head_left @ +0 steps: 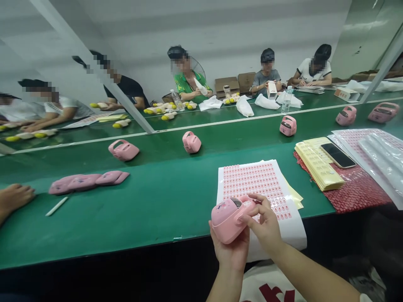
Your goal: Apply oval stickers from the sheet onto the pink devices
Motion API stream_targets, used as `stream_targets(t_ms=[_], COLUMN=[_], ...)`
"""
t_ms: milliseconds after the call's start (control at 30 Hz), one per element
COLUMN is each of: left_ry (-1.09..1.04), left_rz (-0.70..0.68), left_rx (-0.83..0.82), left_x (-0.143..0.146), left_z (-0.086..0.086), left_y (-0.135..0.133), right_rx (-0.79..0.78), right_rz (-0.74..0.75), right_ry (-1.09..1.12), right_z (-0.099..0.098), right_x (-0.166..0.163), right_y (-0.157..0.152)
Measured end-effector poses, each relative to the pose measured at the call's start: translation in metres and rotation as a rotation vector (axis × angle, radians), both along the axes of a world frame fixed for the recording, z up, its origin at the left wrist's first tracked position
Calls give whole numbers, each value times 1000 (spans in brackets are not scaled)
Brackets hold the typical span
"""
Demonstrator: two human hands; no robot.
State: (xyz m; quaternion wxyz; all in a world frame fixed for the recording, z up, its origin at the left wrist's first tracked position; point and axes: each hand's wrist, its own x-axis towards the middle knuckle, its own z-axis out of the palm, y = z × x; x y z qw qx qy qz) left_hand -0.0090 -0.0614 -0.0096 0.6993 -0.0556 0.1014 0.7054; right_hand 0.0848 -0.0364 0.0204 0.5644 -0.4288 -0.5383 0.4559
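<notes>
Bare left hand (pixel 232 251) and right hand (pixel 267 230), fingers grasping the rounded pink plastic handled case (pixel 229 221), could drop it if either loosens.

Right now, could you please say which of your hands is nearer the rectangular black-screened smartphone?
Right. The right hand, holding the pink plastic device, is left of the smartphone; the left hand, beneath the device, is farther left.
</notes>
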Motion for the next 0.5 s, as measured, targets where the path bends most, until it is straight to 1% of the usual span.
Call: stream_targets(t_ms=[100,200,500], left_ry=[-12,-1,21], left_rz=[6,7,7], left_rx=[-30,-24,4], left_x=[5,6,7], left_z=[2,1,-3], left_y=[-1,-2,-3], right_rx=[-14,-4,114], right_rz=[-27,-25,-89], right_ry=[-42,-49,-83], right_z=[-3,-7,-11], right_x=[0,0,-3], right_y=[-3,-4,-5])
